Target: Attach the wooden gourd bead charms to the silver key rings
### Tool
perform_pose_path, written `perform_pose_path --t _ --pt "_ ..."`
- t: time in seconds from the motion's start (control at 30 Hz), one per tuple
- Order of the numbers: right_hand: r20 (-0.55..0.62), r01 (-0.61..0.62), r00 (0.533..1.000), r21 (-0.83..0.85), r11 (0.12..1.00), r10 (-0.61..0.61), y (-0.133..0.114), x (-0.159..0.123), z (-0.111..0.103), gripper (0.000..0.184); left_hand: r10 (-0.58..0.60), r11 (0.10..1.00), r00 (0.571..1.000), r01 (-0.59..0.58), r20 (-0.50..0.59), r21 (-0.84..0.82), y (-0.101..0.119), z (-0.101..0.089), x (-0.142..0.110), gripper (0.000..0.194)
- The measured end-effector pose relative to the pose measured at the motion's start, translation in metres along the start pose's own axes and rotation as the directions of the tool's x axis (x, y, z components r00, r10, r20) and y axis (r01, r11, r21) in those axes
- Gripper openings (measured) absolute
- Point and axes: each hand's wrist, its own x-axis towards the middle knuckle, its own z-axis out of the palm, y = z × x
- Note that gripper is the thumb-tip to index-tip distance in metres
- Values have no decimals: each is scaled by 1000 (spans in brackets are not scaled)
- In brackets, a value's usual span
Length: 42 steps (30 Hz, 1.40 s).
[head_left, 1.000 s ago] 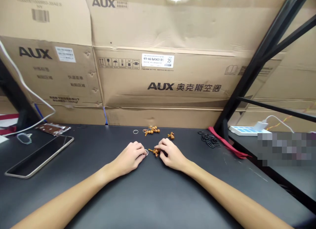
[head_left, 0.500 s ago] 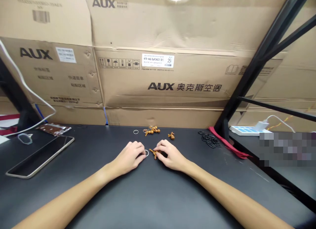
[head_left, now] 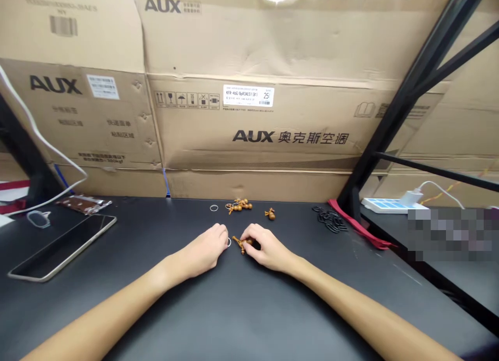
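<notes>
My left hand (head_left: 206, 248) is closed on a silver key ring (head_left: 229, 242), whose edge shows past the fingertips. Facing it, my right hand (head_left: 266, 245) pinches a small brown gourd pendant (head_left: 248, 241) with a corded loop pointing toward the ring. The two are close but apart, just above or on the black tabletop. Behind the hands lies a cluster of gourd pendants (head_left: 239, 205), some with rings. A single gourd pendant (head_left: 271, 214) lies to its right, and a loose key ring (head_left: 214, 208) to its left.
Black clasps (head_left: 330, 219) lie in a pile at the right beside a red strap (head_left: 360, 227). A phone (head_left: 64, 246) rests at the left near a brown packet (head_left: 84, 204). Cardboard boxes (head_left: 249, 158) stand along the back, and a black metal frame (head_left: 390, 122) rises at the right.
The left fingers have drawn closer together around the key ring, turning it more edge-on. The right hand has shifted slightly left, and more of the gourd pendant now shows.
</notes>
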Motion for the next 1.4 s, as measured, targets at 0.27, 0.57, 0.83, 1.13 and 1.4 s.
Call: perform_pose_path --t 0.27,0.57,0.83,1.13,1.4 --pt "-7 -40 999 55 998 41 1 -1 1 7 -149 964 988 136 -41 -227 6 -2 1 17" --pt "-60 -63 996 159 985 73 -3 -2 4 6 -338 835 941 297 -5 -464 1 3 6 26" --pt "-118 -75 988 210 975 102 -8 0 4 8 -385 621 910 380 155 -685 -2 3 6 34" --pt "-68 -135 984 332 934 166 -12 2 6 11 -366 611 920 352 141 -709 4 2 6 33" --pt "-46 -165 980 345 924 192 -12 3 6 15 -360 614 927 323 109 -720 6 4 7 31"
